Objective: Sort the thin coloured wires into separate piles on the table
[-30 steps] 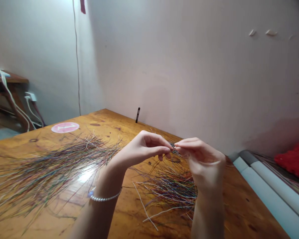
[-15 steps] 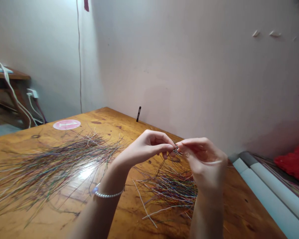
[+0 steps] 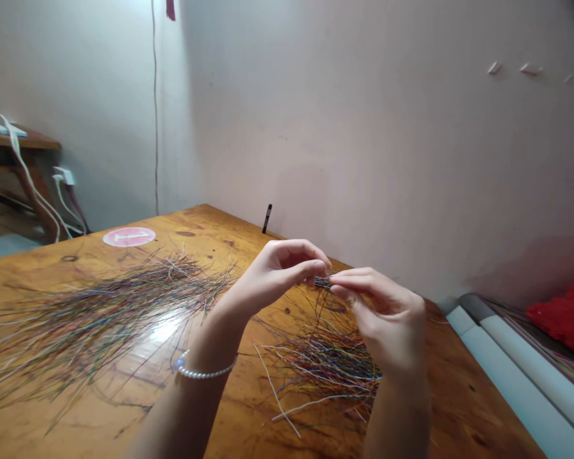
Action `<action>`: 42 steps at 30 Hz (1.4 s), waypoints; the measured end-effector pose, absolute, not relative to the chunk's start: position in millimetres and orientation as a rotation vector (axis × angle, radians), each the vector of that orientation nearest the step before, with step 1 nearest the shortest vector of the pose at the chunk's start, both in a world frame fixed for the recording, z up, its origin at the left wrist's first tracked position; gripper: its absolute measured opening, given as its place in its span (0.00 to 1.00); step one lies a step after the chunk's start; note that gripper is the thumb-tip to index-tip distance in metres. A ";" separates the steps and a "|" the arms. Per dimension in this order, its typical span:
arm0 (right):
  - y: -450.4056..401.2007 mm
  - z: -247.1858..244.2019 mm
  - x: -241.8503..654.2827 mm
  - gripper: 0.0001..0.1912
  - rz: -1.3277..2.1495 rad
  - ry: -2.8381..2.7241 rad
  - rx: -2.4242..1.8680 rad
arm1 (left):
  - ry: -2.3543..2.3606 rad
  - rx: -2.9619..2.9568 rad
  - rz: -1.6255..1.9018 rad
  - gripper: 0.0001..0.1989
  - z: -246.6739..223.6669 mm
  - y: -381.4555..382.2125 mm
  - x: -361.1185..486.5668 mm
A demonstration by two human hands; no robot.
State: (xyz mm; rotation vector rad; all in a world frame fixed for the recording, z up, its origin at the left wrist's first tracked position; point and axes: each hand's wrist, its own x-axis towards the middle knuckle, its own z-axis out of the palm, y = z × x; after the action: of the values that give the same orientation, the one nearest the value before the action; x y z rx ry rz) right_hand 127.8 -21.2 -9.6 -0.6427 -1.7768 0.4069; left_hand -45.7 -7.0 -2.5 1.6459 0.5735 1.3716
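Small bundle of thin coloured wires [image 3: 323,283] held in air between both hands, above middle of wooden desk [image 3: 459,389]. Right hand [image 3: 387,325]: fingers [image 3: 358,277] closed on bundle's right end. Left hand [image 3: 272,277]: fingers [image 3: 310,268] curled, closed on left end; pearl bracelet [image 3: 201,373] on wrist. Loose wire heap [image 3: 328,366] directly below hands. Larger spread of wire strands [image 3: 100,319] across desk's left part, reaching near edge. Pink round sticker [image 3: 129,236] near far corner. Small black upright object [image 3: 266,218] at far edge, against wall [image 3: 363,127].

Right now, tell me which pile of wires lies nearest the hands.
The smaller pile of coloured wires, just below the right hand; the wider spread lies farther left.
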 end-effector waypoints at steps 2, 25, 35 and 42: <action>-22.2 -8.8 126.4 0.10 0.389 -1.830 -0.611 | 0.575 1.628 1.380 0.04 -2.7 -6.9 -46.1; -23.2 -9.5 119.8 0.09 0.279 -1.894 -0.561 | 0.557 1.628 1.322 0.03 -0.8 -9.2 -47.2; -20.8 -11.8 122.1 0.08 0.315 -1.683 -0.690 | 0.716 1.700 1.303 0.07 -2.3 -7.3 -43.9; -16.9 -15.2 121.9 0.05 0.327 -1.542 -0.720 | 0.596 1.736 1.189 0.10 -10.0 -0.9 -40.6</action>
State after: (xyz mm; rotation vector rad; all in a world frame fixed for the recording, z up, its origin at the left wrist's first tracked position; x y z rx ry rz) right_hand 121.9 -16.9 -15.2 -0.7201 -1.5419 0.3267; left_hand -40.6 -0.9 -10.0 1.7363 0.5960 1.1885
